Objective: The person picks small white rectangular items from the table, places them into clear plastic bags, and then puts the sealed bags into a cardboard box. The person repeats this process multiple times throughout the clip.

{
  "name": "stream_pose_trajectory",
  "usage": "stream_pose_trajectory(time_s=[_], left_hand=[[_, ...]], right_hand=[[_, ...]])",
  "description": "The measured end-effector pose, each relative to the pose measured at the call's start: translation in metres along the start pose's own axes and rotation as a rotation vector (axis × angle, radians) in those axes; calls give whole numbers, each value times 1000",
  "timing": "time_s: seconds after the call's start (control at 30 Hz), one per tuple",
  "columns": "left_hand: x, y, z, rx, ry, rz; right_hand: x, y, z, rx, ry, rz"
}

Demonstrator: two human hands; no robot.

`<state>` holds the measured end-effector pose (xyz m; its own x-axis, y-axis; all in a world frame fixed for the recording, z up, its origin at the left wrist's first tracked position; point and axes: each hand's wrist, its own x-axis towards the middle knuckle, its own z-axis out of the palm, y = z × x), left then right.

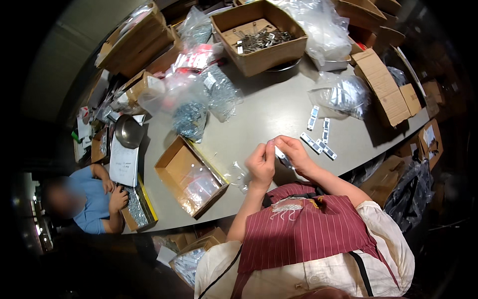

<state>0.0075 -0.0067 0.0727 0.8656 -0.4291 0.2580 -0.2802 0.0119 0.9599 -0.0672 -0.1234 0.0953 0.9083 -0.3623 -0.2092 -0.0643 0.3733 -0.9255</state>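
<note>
Between 2 hands — small pale packet (279,152)

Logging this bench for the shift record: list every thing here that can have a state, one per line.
left hand: raised, pinching one end of the small packet
right hand: pinching the packet's other end
small packet: held off the table
loose packets: lying flat on the table
box of metal parts: open, partly filled
flat box: open, clear bags inside
metal bowl: upright

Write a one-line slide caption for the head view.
Left hand and right hand pinch a small clear plastic packet over a grey table.
</note>
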Motion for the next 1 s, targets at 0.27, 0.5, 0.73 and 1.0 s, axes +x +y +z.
stream_pose_trajectory(time_s=[0.27,0.5,0.73,1.0], left_hand=[[7,42,-7,-457,-210,-356],[-12,50,20,-694,-339,-992],[-17,22,22,-548,-445,-830],[-10,39,16,-751,-313,-923]], right_hand=[[-2,-10,-19,165,220,58],[0,-19,-17,-101,288,-149],[0,-13,-26,-565,401,-258],[-1,-18,-30,-872,393,-442]])
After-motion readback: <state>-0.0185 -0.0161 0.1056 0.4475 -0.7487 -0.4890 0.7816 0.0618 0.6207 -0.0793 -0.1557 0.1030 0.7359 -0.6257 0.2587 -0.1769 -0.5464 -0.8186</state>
